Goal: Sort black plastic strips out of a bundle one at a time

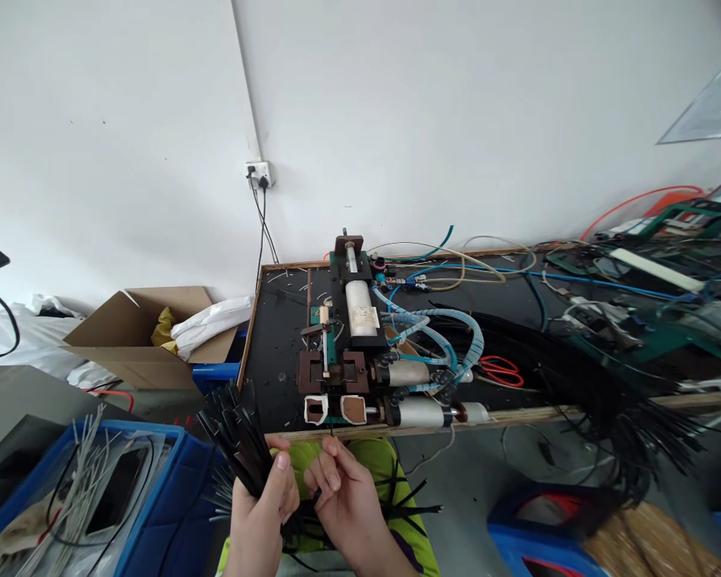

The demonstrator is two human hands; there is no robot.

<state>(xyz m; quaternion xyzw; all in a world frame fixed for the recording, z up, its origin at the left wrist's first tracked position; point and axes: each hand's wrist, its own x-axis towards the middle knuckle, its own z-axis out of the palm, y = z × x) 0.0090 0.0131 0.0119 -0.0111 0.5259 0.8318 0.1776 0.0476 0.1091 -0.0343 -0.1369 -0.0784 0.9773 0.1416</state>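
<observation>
My left hand [266, 498] is wrapped round a thick bundle of black cables [237, 437], whose ends fan out up and to the left. Beside it, my right hand [344, 489] pinches a thin black cable [330, 431] at the front of a pneumatic machine [336, 373]. The cable's tip reaches up between the machine's two white-edged jaws [353, 409]. More black cables [417, 510] lie across the lap, partly hidden by my hands.
Air cylinders [420, 413] and blue hoses [472, 336] stand right of the jaws. A long black cable bundle [565, 369] hangs over the table edge [517, 415]. At left are a blue crate [162, 489] and a cardboard box [138, 361].
</observation>
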